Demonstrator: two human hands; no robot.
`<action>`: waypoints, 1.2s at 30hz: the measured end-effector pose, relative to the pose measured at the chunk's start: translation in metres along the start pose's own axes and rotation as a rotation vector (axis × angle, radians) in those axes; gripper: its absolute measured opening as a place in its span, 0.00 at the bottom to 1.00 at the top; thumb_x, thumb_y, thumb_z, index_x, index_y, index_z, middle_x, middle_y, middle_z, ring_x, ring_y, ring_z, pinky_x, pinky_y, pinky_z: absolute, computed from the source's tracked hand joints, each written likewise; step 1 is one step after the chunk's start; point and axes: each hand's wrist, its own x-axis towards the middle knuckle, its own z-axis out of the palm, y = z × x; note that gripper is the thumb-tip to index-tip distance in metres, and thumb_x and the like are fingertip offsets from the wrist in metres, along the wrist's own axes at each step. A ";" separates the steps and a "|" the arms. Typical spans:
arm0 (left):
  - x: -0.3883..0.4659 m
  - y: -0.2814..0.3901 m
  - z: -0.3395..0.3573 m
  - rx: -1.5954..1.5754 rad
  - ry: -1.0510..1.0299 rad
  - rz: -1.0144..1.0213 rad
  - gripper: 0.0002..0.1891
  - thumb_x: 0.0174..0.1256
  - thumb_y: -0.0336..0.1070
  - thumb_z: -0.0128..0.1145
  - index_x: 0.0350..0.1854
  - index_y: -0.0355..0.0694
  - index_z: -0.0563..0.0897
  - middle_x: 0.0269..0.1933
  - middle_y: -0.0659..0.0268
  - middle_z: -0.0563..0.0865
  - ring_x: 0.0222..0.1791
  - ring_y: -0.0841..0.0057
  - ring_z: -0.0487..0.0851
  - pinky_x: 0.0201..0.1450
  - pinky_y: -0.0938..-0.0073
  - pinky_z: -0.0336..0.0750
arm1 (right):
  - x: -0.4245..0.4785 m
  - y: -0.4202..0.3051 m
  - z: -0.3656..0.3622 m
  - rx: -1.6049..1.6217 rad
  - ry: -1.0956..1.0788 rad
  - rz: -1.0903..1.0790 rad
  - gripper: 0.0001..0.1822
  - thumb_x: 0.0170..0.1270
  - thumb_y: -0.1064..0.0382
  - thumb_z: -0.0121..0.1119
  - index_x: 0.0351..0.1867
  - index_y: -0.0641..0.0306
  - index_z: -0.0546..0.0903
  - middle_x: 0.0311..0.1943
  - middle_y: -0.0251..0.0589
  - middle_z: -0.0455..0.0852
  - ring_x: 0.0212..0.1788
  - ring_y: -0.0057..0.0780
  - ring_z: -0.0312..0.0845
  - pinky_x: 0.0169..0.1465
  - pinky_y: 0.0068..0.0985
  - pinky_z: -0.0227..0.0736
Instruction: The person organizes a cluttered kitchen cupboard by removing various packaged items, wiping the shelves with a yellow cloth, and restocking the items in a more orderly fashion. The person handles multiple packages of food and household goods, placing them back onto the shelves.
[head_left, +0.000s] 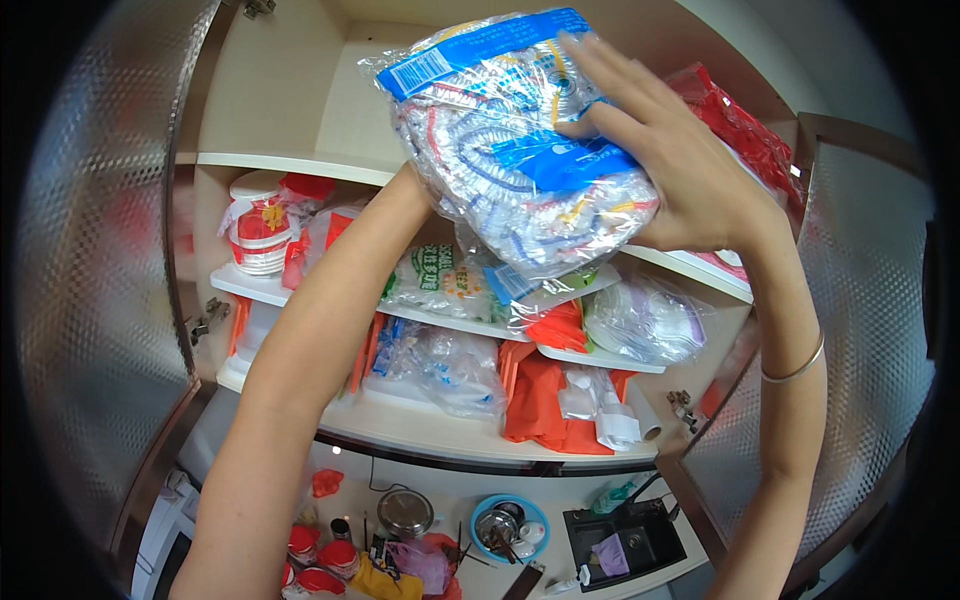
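Note:
A clear plastic pack (517, 172) of elastic-edged film covers, with a blue printed band, is raised before the open wall cupboard. My right hand (660, 150) lies over its right side, thumb and fingers against the front. My left wrist (412, 191) runs up to the pack's lower left; the hand itself is behind the pack, supporting it from there. Just below, another clear pack (517, 289) with a barcode label rests among bags on the middle shelf (457, 322). A bracelet circles my right forearm.
Textured glass doors (105, 262) (855, 315) stand open on both sides. Wrapped bowls (262, 232), white packs (649, 319) and orange organizers (536, 397) fill the lower shelves. A red package (735, 120) sits upper right. Below are a counter, a blue basin (478, 536) and a black sink (652, 544).

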 end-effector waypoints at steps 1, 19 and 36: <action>0.000 -0.001 0.000 -0.006 0.001 -0.003 0.40 0.37 0.58 0.75 0.54 0.42 0.80 0.54 0.62 0.82 0.55 0.68 0.79 0.60 0.69 0.71 | -0.001 0.000 0.001 0.044 -0.039 0.009 0.37 0.41 0.57 0.72 0.57 0.61 0.73 0.72 0.52 0.57 0.73 0.52 0.52 0.71 0.45 0.56; -0.003 0.014 0.001 -0.236 -0.013 0.033 0.32 0.48 0.52 0.72 0.56 0.43 0.79 0.54 0.63 0.83 0.57 0.70 0.77 0.61 0.69 0.70 | 0.011 0.025 -0.018 0.710 -0.381 0.377 0.44 0.35 0.58 0.71 0.60 0.64 0.69 0.57 0.44 0.78 0.54 0.38 0.76 0.62 0.32 0.68; -0.003 0.011 -0.003 -0.142 0.008 -0.006 0.32 0.50 0.55 0.69 0.56 0.43 0.79 0.55 0.62 0.83 0.57 0.69 0.77 0.62 0.69 0.69 | 0.037 0.004 0.013 0.294 0.149 0.265 0.27 0.73 0.47 0.42 0.63 0.65 0.71 0.45 0.64 0.81 0.49 0.49 0.81 0.54 0.37 0.71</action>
